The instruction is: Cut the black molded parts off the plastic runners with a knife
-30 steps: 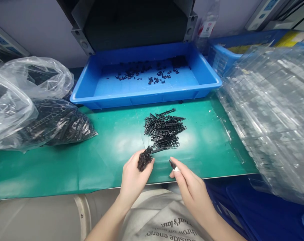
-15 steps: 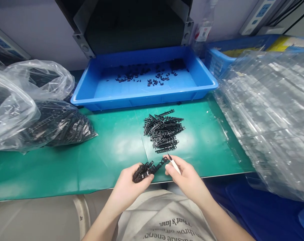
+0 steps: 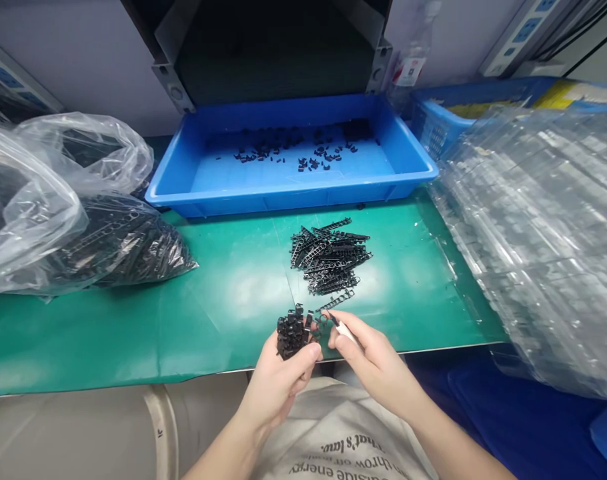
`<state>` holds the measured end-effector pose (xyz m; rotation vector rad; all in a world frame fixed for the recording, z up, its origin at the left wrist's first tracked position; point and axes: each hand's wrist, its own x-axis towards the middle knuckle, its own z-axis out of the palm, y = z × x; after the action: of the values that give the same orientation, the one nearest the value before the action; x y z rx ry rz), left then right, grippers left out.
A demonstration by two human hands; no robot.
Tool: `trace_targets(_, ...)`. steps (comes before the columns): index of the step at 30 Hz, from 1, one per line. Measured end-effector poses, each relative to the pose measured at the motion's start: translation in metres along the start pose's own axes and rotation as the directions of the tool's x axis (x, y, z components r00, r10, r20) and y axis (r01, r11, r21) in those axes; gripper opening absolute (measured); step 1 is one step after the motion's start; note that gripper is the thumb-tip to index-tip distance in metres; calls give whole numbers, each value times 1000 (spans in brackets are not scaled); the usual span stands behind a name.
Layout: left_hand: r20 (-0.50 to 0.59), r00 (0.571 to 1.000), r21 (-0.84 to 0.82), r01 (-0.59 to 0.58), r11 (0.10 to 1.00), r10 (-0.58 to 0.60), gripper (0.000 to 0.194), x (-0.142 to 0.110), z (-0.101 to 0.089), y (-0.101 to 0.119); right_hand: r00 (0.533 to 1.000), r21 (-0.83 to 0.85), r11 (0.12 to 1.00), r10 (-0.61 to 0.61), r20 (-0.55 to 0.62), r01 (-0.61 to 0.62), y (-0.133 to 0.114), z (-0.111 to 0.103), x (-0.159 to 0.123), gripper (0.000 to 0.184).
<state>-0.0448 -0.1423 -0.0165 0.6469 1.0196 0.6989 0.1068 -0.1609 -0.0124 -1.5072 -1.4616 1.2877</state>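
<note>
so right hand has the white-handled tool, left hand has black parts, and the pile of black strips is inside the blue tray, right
One slip: the head view shows the pile of black strips on the green table, not inside the blue tray. The right hand does have the white-handled tool, and the left hand black parts.

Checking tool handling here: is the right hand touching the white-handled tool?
Touching: the head view shows the white-handled tool pinched in the right hand, handle against skin.
</note>
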Motion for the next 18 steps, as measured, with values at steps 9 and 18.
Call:
trace_targets(9, 23, 999, -44, 34, 998, -33, 33, 2, 1, 6, 978, -448, 869, -186, 100, 211, -7, -6, -13, 36)
trace_targets(18, 32, 998, -11, 53, 999, -53, 33, 2, 1, 3, 963, -593, 770, -267, 35, 236, -5, -3, -17, 36)
